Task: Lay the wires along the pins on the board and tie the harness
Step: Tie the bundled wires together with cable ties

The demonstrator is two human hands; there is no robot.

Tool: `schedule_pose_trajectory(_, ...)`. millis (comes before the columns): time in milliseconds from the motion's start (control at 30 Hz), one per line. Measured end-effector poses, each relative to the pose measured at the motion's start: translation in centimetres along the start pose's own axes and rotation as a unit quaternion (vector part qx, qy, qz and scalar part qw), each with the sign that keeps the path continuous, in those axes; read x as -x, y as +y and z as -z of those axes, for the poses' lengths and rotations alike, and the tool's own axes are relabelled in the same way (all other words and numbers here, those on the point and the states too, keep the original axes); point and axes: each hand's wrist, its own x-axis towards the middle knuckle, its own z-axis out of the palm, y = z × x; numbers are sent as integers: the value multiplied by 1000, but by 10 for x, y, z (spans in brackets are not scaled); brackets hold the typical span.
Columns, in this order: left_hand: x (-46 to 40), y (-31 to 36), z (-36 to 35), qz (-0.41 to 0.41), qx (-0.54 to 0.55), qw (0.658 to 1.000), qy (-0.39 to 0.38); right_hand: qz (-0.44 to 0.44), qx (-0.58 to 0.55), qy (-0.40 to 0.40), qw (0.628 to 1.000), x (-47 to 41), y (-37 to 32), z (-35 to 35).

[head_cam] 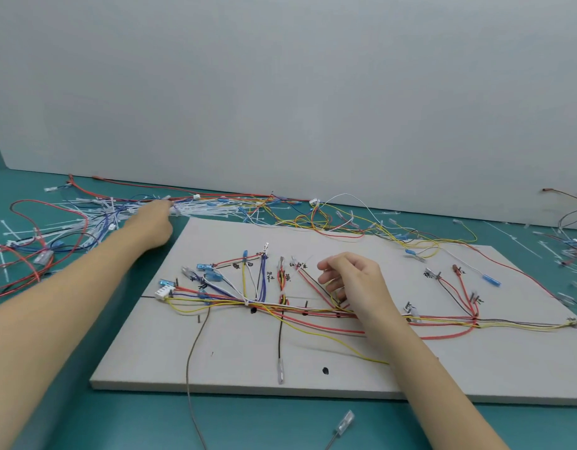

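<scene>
**Desk:** What's on the board [313,362] right now?

**Operator:** The wires [300,311] run in one bundle along the middle of the board, from the white plug near its left edge to the fan of ends at the right edge, with short branches climbing toward the far edge. A few white ties already cinch the trunk, so I'd judge the tying well under way.

**Desk:** How will they handle?

**Operator:** Light and limp, I'd say. Thin insulated strands that spring off a pin if tugged. Best taken at the bundle between pins, not at the small end terminals, which look easy to bend.

**Desk:** And the hands?

**Operator:** My right hand [352,284] hovers over the board's middle, fingers loosely curled above the red branch and the trunk. Whether the fingertips actually pinch a strand, I cannot tell; they hide the contact.

**Desk:** The left?

**Operator:** My left hand [152,225] reaches past the board's far left corner into the heap of white cable ties [196,212] on the green worktop [85,417]. Its fingers face away and blur, so the grip is unreadable.
</scene>
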Motion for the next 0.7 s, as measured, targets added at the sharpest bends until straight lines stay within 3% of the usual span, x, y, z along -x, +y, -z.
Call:
schedule_pose_trajectory(167, -5, -22, -4, 18, -43, 999, -27, 2, 5, -4, 1000, -1, 3, 0)
schedule_pose_trajectory(467, -2, -20, 8, -11, -53, 997, 55, 7, 17, -6, 1000, 0, 4, 1)
schedule_pose_trajectory(700, 8, -17, 6, -19, -127, 991, 25, 5, 12, -8, 1000, 1, 3, 1)
